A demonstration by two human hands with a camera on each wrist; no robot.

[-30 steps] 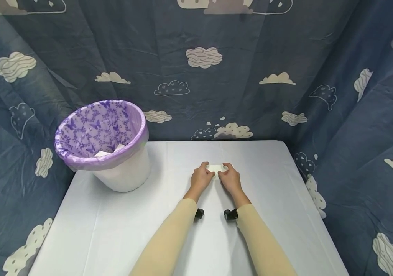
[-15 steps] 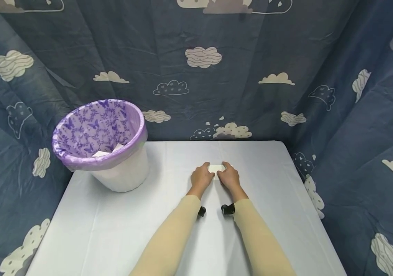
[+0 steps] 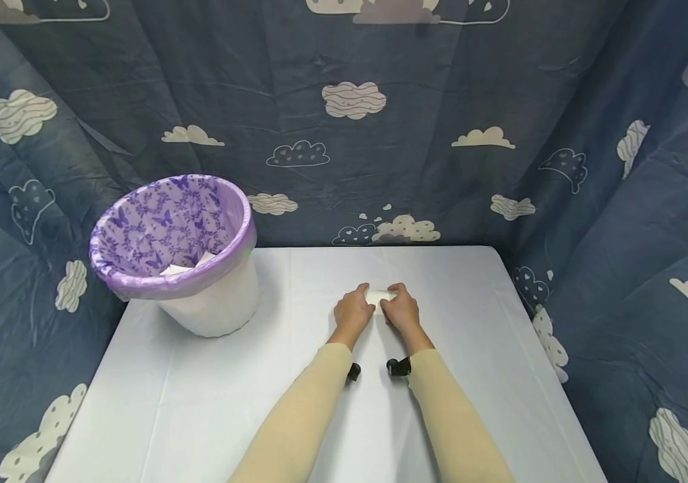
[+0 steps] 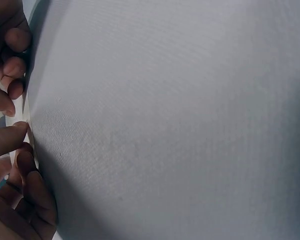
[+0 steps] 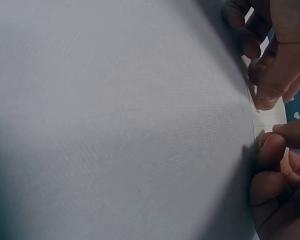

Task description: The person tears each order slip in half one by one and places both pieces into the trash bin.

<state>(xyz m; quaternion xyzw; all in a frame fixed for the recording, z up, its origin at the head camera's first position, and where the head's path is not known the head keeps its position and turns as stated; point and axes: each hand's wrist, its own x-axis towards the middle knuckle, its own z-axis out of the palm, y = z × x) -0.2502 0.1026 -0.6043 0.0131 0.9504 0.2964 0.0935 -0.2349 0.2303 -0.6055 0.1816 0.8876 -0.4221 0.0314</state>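
Observation:
A small piece of cream-white paper (image 3: 380,295) is held between both hands, low over the white tabletop or on it. My left hand (image 3: 352,313) pinches its left side, thumb on the near edge and a finger at the far corner. On the other side, my right hand (image 3: 402,312) pinches it in the same way. Close up in the right wrist view, the paper (image 5: 266,118) shows faint lines, with fingertips from both hands at its edge. Only a narrow strip of the paper (image 4: 18,117) shows in the left wrist view; fingers hide the rest.
A white bin (image 3: 213,308) with a purple butterfly-print liner (image 3: 168,231) stands at the left back of the table (image 3: 259,402). White paper scraps (image 3: 176,270) lie inside it. Dark blue cloud-print curtains (image 3: 416,161) close off the back and both sides.
Both wrists have drawn slightly closer together, with the paper still between the fingers. The paper's far edge looks slightly more bent now. The head view has shifted a little.

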